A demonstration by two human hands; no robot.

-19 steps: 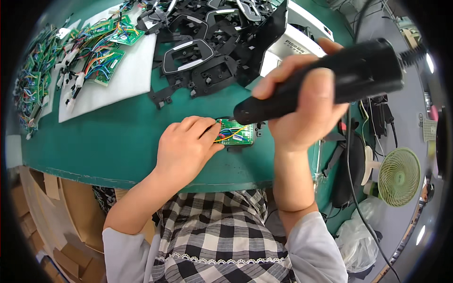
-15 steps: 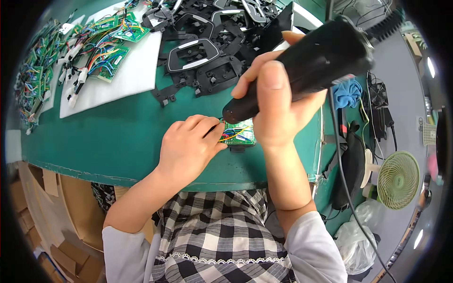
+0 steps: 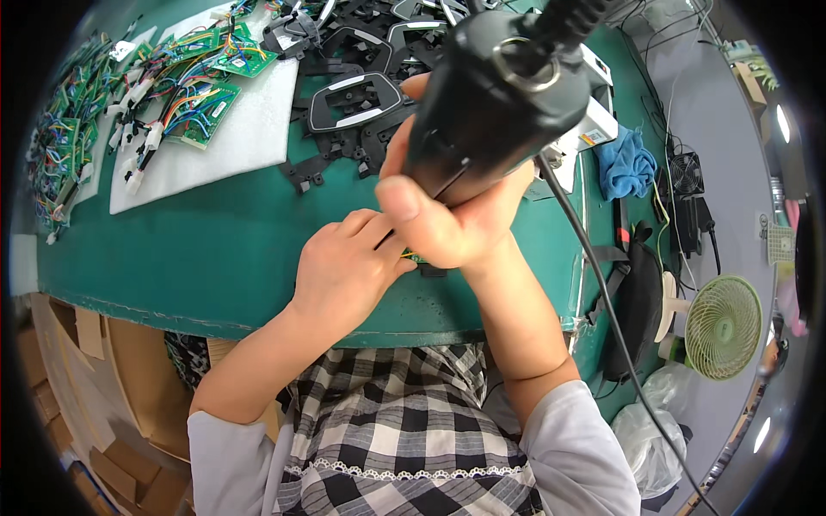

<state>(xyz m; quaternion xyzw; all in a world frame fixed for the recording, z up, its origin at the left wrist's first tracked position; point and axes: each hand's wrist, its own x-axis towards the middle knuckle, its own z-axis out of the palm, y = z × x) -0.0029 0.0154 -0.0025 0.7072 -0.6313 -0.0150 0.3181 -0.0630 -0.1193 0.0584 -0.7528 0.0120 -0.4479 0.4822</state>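
My right hand [image 3: 465, 224] is wrapped round a black corded electric screwdriver [image 3: 490, 99], which stands nearly upright with its cord end toward me. The screwdriver's tip is hidden beneath its body and my hand. My left hand [image 3: 342, 267] has its fingers bent together over a small green circuit board [image 3: 415, 256] with coloured wires, close to the tool. Most of the board is covered by my hands. Below it, a bit of its black plastic part [image 3: 433, 271] shows on the green table [image 3: 215, 271].
At the far left, wired circuit boards [image 3: 206, 112] lie on a white foam sheet [image 3: 249, 159], with more piled beyond. Black plastic frames [image 3: 354, 101] are heaped at the back. On the right are a blue cloth [image 3: 626, 163], a black pouch [image 3: 638, 310], a green fan [image 3: 724, 327] and the hanging cable [image 3: 598, 288].
My right hand has moved left and swung the screwdriver from leaning right to nearly upright, so it now covers most of the board. My left hand has stayed almost in place.
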